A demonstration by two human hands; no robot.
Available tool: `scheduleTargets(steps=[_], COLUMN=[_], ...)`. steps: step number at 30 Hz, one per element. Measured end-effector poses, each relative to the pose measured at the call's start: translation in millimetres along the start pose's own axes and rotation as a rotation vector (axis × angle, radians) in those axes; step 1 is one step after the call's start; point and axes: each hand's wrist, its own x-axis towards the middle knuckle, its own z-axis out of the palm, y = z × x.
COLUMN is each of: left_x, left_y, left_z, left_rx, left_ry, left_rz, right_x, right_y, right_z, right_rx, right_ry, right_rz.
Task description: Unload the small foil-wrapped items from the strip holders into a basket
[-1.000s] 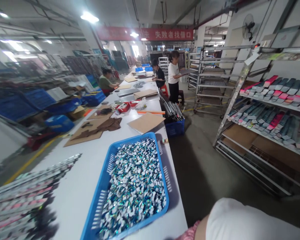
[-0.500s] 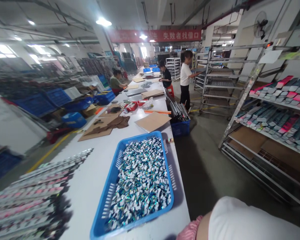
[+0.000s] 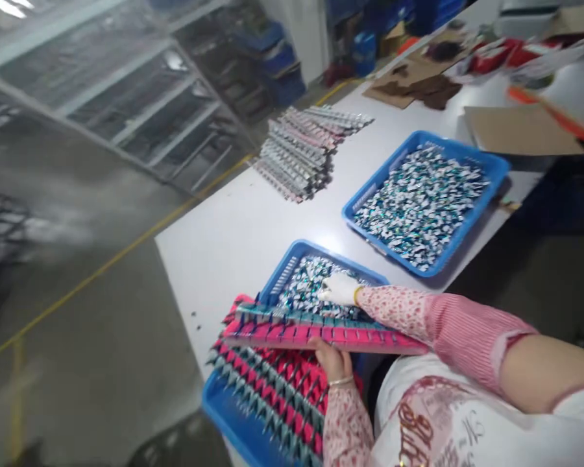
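My left hand, bare with a bracelet at the wrist, is wrapped round the near edge of a long pink strip with dark cross-marks. A teal-grey band runs along the strip's far side. My right hand, in a white glove, reaches into a blue basket of small white and teal pieces. Its fingers are curled down among them, and the tips are hidden. Below the strip, several pink and grey toothed strips lie across a blue bin.
A second blue basket of similar pieces stands farther along the white table. A bundle of pale strips lies beyond. Cardboard and brown cloth are farther back. A metal rack stands across the floor.
My view has swung left and down. Both hands, the pink strip, the nearer basket and the bin have come into view. The large basket now appears farther right and away.
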Motion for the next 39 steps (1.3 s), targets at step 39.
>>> scheduleTargets(steps=[39], left_x=[-25.0], left_y=[-34.5], left_z=[12.7], left_rx=[-0.271], left_ry=[0.031], left_rz=[-0.106], right_x=[27.4], right_y=[-78.7], right_z=[64.6], right_rx=[0.380], right_ry=[-0.243], right_rz=[-0.073])
